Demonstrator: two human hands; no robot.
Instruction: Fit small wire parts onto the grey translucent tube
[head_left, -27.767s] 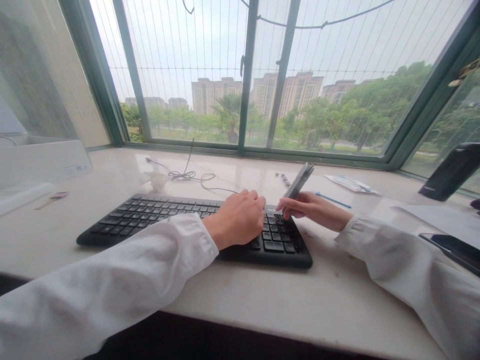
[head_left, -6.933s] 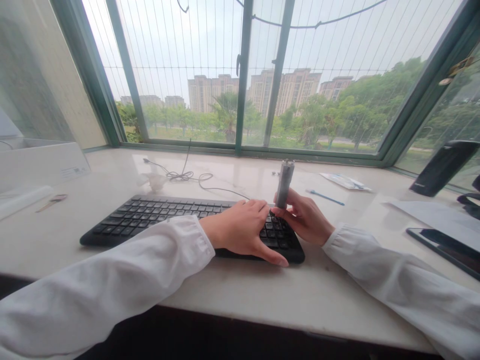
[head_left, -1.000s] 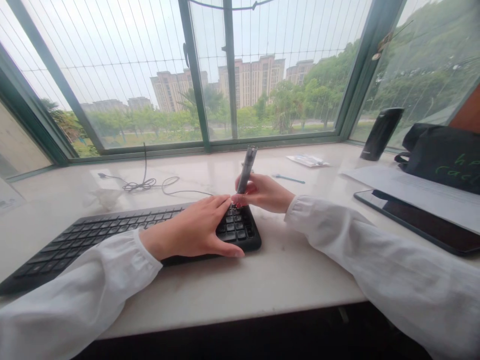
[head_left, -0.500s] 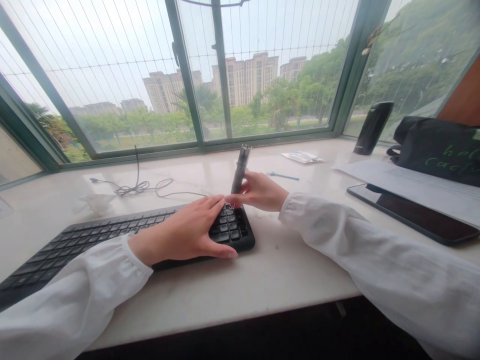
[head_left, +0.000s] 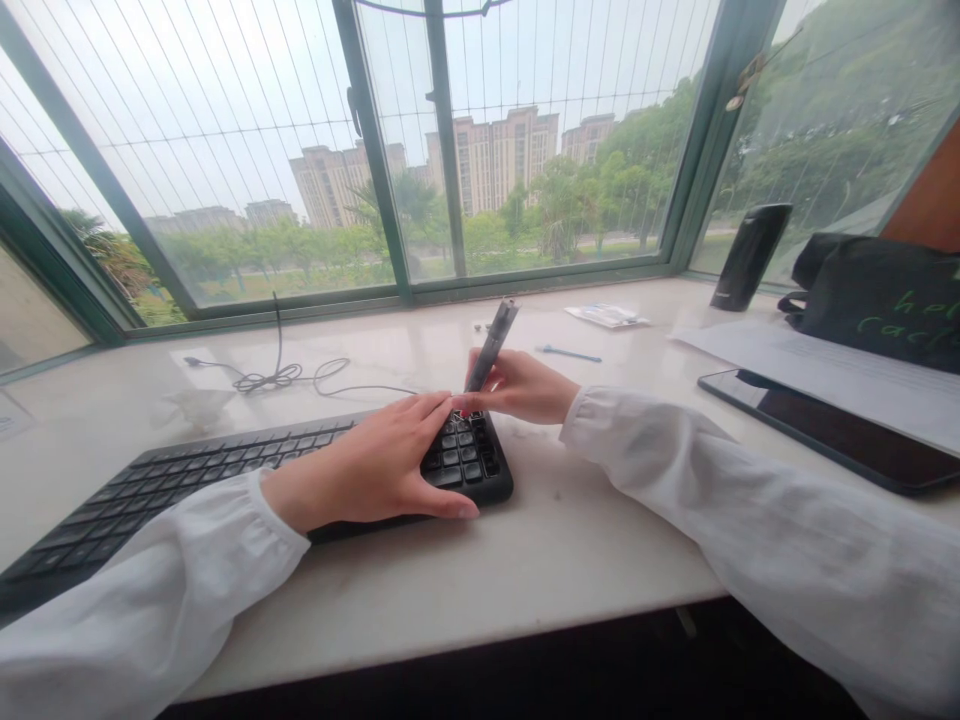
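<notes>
A black computer keyboard (head_left: 465,462) lies on the sill, running off the left of the view. My left hand (head_left: 367,465) is pressed flat across its keys, fingers spread, with the thumb reaching towards the front edge. My right hand (head_left: 521,387) is shut on a slim grey cylindrical tool (head_left: 493,345), which leans to the right. Its lower tip meets the keys by my left fingertips, where the contact point is hidden by my fingers.
The pale stone sill (head_left: 555,560) holds a tangled cable (head_left: 270,378), a blue pen (head_left: 568,353) and a paper packet (head_left: 606,316). At right are a dark tablet (head_left: 832,430) beside white paper, a black flask (head_left: 750,257) and a black bag (head_left: 877,300). Behind is a barred window.
Since half a second ago, the grey tool's top has tilted further to the right. My left hand stays on the keyboard, and the view has barely shifted.
</notes>
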